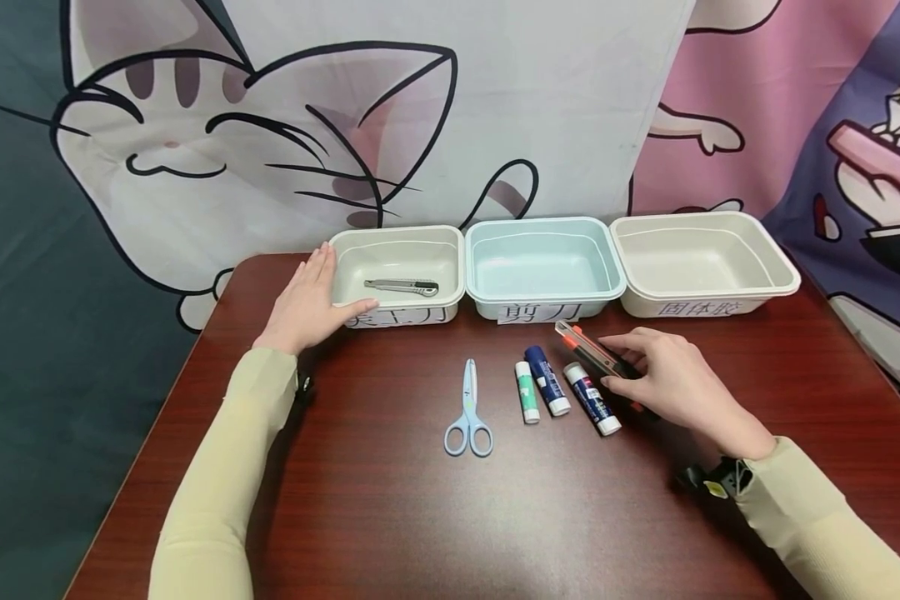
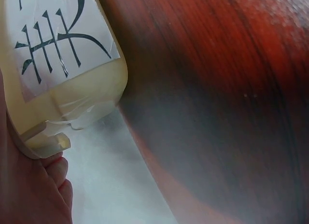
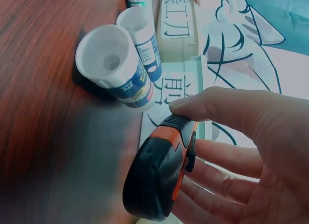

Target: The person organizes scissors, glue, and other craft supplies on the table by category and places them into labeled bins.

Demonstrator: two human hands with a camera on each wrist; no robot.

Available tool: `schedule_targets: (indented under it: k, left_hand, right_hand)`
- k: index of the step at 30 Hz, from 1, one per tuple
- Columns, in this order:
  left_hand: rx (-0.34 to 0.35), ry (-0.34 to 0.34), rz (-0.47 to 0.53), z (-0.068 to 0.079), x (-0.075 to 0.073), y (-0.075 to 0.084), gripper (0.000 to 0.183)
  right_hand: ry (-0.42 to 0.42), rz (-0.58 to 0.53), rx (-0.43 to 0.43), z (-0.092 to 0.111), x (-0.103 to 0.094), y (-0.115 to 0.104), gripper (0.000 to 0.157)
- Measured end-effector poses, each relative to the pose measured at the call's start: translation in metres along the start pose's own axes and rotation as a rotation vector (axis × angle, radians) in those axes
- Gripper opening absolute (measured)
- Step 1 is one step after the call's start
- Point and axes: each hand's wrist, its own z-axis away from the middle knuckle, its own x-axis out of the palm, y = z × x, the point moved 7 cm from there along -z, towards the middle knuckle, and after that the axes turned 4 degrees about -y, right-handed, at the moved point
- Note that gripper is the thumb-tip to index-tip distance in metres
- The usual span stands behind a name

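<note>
My right hand (image 1: 671, 375) pinches an orange-and-black utility knife (image 1: 596, 353) between thumb and fingers, above the table beside the glue sticks. In the right wrist view, the thumb lies along the black end of the utility knife (image 3: 157, 171). My left hand (image 1: 305, 302) rests with fairly straight fingers against the left side of the left cream bin (image 1: 450, 312), its thumb at the front rim. Inside that bin lies a grey-and-black utility knife (image 1: 402, 287). In the left wrist view, the labelled bin wall (image 2: 91, 96) hides part of the hand.
Light blue scissors (image 1: 468, 412) lie mid-table. Right of them are a green-and-white glue stick (image 1: 527, 392) and two blue glue sticks (image 1: 547, 381) (image 1: 591, 398). A light blue bin (image 1: 543, 300) and another cream bin (image 1: 708, 304) stand along the back, before a cartoon cloth (image 1: 570, 108).
</note>
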Motion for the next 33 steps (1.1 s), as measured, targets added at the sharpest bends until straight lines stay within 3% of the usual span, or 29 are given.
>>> schedule_targets:
  k: [14, 24, 33]
  left_hand:
    - [0.004, 0.001, -0.010, -0.001, -0.001, -0.001, 0.111]
    - [0.004, 0.007, -0.009, -0.001, 0.001, -0.004, 0.112]
    - [-0.001, 0.005, -0.003, -0.002, 0.003, -0.003, 0.112]
  right_hand:
    - [0.003, -0.009, 0.002, -0.012, 0.003, -0.012, 0.047]
    - [0.055, -0.034, -0.090, -0.025, 0.001, -0.029, 0.047]
    - [0.033, -0.057, -0.117, -0.031, 0.007, -0.036, 0.048]
